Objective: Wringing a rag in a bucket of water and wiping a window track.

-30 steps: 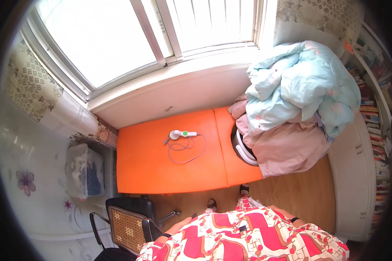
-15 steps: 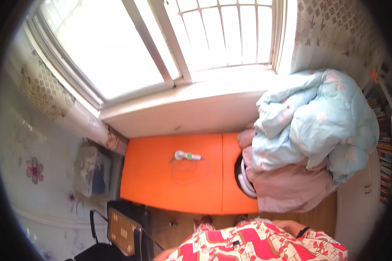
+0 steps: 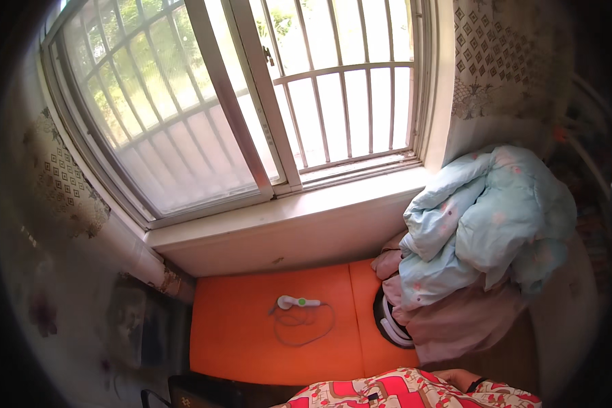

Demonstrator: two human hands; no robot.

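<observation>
Orange mat (image 3: pixel 251 340) (white corded handset (image 3: pixel 298 302) atop)

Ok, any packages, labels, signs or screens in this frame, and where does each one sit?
No clear package, label, sign or screen.
Possible bag: lower left beside the orange table, bluish-grey, too blurred to tell.
Small white device with a green spot: on the table, cord looped beside it.

White handheld device (image 3: pixel 298 302), cord looped, flat on orange surface (image 3: pixel 245 340)
</observation>
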